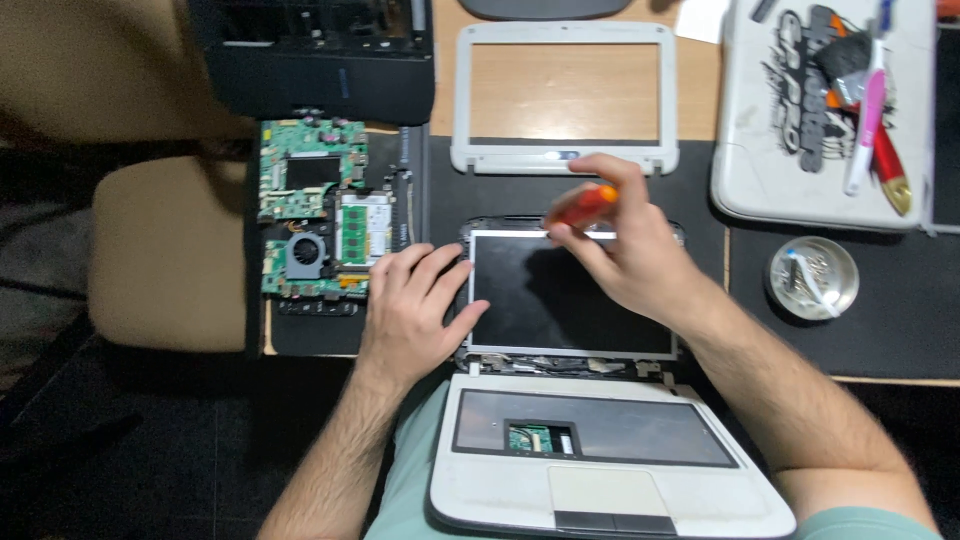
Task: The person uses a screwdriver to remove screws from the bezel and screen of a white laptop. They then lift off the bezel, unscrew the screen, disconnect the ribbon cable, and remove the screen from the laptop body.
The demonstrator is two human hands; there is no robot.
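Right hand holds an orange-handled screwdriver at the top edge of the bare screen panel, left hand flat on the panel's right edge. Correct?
One slip: the head view shows the left hand on the screen panel's left edge, not the right. The right hand does hold the orange-handled screwdriver at the top edge.

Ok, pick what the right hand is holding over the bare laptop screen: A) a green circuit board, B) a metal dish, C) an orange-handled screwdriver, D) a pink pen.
C: the right hand grips an orange-handled screwdriver at the top edge of the screen, while the left hand rests on the screen's left edge.
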